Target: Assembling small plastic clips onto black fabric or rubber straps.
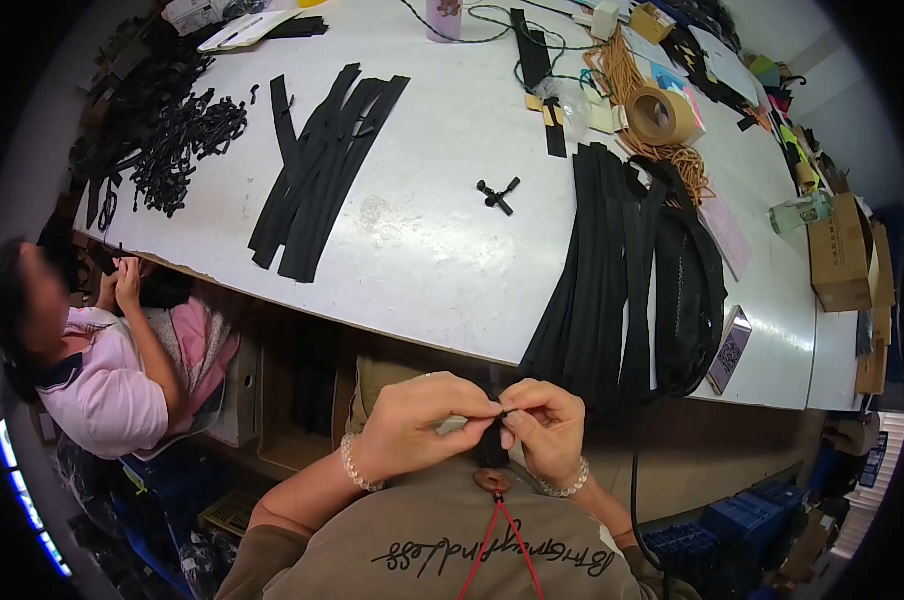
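Because both hands work close to the chest, below the near edge of the white table (pixel 422 250), the piece between them sits where it can be seen straight down: a small black strap piece (pixel 492 440), pinched at its top end and hanging down between the two palms. In the head view, the left hand (pixel 412 420) has thumb and forefinger pressed together on that top end, and the right hand (pixel 547 430) meets it from the other side, its fingertips (pixel 512 412) likewise closed on the same spot, so the two pinches touch; this looks like a grip for steadying something thin while fiddling with its end, though what exactly sits at the tip is too small to tell. Just beyond the fingertips, a bundle of long black straps (pixel 612 290) drapes over the table edge, near to reach. Farther beyond lie a fanned set of black strips (pixel 322 170), a small black clip (pixel 497 195) and a tape roll (pixel 662 115). Well off to the left-hand side, another person (pixel 102 360) works on their own piece.
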Demonstrator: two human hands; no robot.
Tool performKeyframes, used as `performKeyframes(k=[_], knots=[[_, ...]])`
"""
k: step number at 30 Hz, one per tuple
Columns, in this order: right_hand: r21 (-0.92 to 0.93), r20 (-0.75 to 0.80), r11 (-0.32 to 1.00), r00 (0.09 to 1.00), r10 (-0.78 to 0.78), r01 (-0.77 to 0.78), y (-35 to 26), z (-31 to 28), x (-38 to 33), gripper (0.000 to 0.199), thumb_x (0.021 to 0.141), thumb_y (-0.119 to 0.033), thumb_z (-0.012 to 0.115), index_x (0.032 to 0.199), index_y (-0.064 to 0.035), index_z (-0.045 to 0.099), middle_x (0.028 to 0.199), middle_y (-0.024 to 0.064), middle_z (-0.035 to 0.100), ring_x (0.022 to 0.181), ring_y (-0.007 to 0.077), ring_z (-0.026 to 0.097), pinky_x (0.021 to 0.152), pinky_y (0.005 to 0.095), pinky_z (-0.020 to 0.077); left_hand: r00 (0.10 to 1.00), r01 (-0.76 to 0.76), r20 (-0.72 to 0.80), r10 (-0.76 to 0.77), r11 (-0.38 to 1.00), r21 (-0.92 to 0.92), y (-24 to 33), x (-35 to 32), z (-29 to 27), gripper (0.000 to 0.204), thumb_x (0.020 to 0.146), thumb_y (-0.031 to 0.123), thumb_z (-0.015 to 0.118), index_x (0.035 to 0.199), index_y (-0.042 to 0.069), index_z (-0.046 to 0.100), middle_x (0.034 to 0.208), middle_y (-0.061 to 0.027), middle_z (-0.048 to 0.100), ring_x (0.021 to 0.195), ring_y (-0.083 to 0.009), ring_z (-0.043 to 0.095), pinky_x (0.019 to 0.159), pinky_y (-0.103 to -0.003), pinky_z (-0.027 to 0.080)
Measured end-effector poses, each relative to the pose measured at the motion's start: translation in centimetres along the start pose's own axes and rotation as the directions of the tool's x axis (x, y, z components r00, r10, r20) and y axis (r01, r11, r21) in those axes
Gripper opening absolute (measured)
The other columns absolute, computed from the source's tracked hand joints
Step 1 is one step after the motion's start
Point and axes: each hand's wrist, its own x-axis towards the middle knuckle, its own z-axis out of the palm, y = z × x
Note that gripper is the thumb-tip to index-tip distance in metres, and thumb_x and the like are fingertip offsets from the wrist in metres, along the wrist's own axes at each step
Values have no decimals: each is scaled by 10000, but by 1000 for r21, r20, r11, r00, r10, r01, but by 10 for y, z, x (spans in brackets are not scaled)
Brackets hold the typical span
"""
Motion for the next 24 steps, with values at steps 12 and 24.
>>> performKeyframes(k=[12,24], knots=[[309,-313,816,757,573,-489,80,-33,-9,118,811,-71,641,891,-21,571,665,12,582,522,67,521,468,190,408,604,682,152,-782,410,-606,-94,-36,49,153,787,70,657,918,0,619,811,-42,645,704,-67,594,588,-196,486],[475,-356,824,789,501,-310,100,-37,-5,125,833,-89,608,926,-20,559,880,52,602,790,112,577,715,241,477,512,646,149,-846,264,-716,-100,-26,59,123,805,103,645,898,24,625,806,-40,648,694,-90,608,595,-218,499]])
